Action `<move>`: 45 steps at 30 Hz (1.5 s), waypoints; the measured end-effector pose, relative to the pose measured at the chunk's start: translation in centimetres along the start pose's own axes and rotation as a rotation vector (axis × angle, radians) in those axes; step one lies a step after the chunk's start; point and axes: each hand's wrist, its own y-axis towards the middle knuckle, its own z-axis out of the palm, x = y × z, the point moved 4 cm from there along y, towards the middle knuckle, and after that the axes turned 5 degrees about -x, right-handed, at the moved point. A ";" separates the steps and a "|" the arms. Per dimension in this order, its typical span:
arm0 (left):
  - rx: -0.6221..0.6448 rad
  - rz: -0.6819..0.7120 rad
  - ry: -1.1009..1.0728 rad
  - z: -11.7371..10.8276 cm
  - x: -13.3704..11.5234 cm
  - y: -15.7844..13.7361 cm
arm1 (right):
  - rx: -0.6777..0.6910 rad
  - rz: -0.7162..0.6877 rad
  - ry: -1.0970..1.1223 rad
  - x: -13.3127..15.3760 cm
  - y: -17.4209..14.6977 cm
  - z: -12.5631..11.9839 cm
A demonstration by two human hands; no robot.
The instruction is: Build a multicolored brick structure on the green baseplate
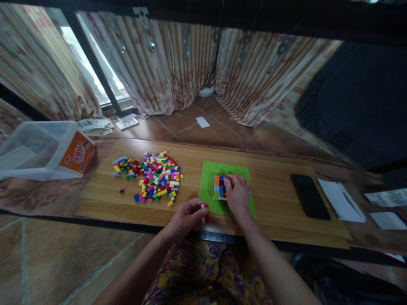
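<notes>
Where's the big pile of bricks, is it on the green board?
No, the pile of bricks lies on the table, left of the green board and apart from it.

A wood-grain board [273, 186] lay across a reddish-brown surface [60, 195]. On its left half spread a loose, many-coloured heap of toy bricks [160, 178], with a smaller, darker cluster [129, 167] against its left side and a lone dark brick [121, 191] just apart. A green studded plate [207, 173] sat flat right of centre, and a black flat device [310, 197] rested near the right end. Beyond the board's ends stood a clear plastic bin [38, 140], left, and lay white paper [346, 207], right.
</notes>
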 end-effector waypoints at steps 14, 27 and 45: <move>-0.062 0.083 0.003 -0.1 -0.3 -0.5 | 0.250 -0.163 0.423 5.1 -5.9 -4.8; -0.063 0.056 -0.107 -1.3 0.8 -0.6 | 0.562 -0.060 0.581 7.3 -5.9 -2.5; -0.402 -0.106 -0.423 -3.1 1.7 -4.8 | 0.598 -0.384 0.212 11.6 -3.4 5.6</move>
